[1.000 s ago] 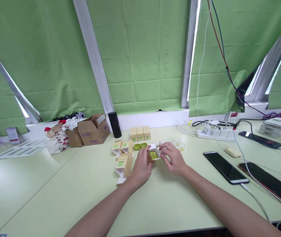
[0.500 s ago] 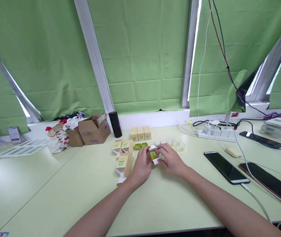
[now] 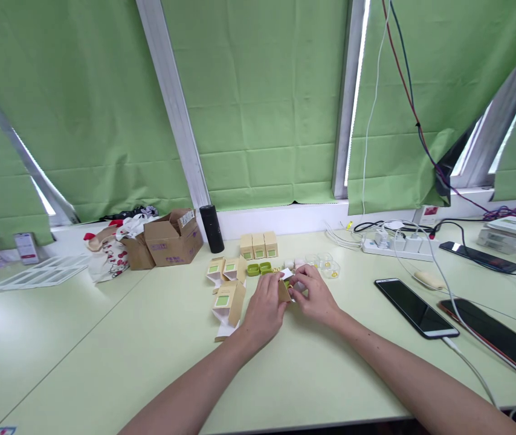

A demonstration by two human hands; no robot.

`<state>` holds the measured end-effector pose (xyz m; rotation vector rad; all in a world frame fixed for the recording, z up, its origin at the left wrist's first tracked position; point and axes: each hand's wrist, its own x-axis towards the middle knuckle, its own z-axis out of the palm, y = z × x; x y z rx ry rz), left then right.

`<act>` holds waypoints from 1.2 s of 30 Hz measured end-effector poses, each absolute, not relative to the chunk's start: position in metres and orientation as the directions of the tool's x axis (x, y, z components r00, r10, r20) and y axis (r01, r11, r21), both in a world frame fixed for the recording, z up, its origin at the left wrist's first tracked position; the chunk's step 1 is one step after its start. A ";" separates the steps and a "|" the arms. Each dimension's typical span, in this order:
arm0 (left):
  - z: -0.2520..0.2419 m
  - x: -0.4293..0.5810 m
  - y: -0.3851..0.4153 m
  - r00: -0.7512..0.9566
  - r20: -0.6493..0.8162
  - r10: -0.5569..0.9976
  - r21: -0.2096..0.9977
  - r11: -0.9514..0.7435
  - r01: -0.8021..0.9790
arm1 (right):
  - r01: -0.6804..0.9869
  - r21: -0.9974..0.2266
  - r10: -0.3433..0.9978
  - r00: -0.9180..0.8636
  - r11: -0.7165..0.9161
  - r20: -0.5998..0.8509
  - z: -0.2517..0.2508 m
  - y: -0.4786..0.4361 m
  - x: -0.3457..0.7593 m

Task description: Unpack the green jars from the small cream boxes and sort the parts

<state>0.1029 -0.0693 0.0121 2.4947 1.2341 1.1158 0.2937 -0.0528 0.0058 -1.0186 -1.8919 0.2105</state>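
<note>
My left hand (image 3: 263, 308) is wrapped round a small cardboard box (image 3: 284, 291) with a white inside, held just above the table. At the box's raised white flap and open end, my right hand (image 3: 315, 296) has its fingers bent together against it. A bit of a green container (image 3: 289, 283) shows inside, mostly hidden by the fingers. Left of my hands stands an opened kraft box (image 3: 228, 304), with two more open boxes (image 3: 225, 269) behind it. Beyond my hands sit two green square containers (image 3: 259, 269) and several clear round cups (image 3: 324, 264) with yellow bits in them.
Several closed kraft boxes (image 3: 258, 245) stand by the wall, near a black cylinder (image 3: 211, 228) and a brown carton (image 3: 173, 238). To the right lie phones (image 3: 416, 307), a power strip (image 3: 398, 246) and loose cables. White trays (image 3: 43, 272) lie far left.
The held box has turned and tilted, so less of the green container shows. My right fingers have drawn together at its opening. My left hand has shifted slightly right.
</note>
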 end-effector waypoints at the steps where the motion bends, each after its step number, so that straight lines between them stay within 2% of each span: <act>1: 0.012 0.103 -0.069 0.391 0.559 0.731 0.407 -0.653 0.638 | 0.571 -0.525 0.729 -0.204 0.631 0.654 0.005 -0.053 0.293; 8: 0.014 0.102 -0.071 0.397 0.565 0.723 0.360 -0.650 0.670 | 0.536 -0.591 0.757 -0.150 0.603 0.636 0.004 -0.053 0.289; 16: 0.021 0.100 -0.071 0.379 0.569 0.730 0.333 -0.625 0.706 | 0.356 -0.731 0.795 -0.058 0.581 0.604 0.007 -0.050 0.289; 21: 0.019 0.098 -0.068 0.355 0.592 0.724 0.321 -0.615 0.720 | 0.232 -0.821 0.844 -0.005 0.523 0.536 0.011 -0.054 0.289; 29: 0.020 0.097 -0.067 0.332 0.609 0.720 0.337 -0.615 0.713 | 0.083 -0.894 0.888 0.106 0.440 0.447 0.008 -0.044 0.294; 32: 0.020 0.097 -0.067 0.322 0.610 0.724 0.348 -0.610 0.712 | -0.008 -0.907 0.896 0.161 0.421 0.415 0.012 -0.041 0.296; 36: 0.020 0.096 -0.066 0.295 0.599 0.744 0.368 -0.583 0.724 | -0.205 -0.926 0.943 0.178 0.316 0.283 0.022 -0.041 0.300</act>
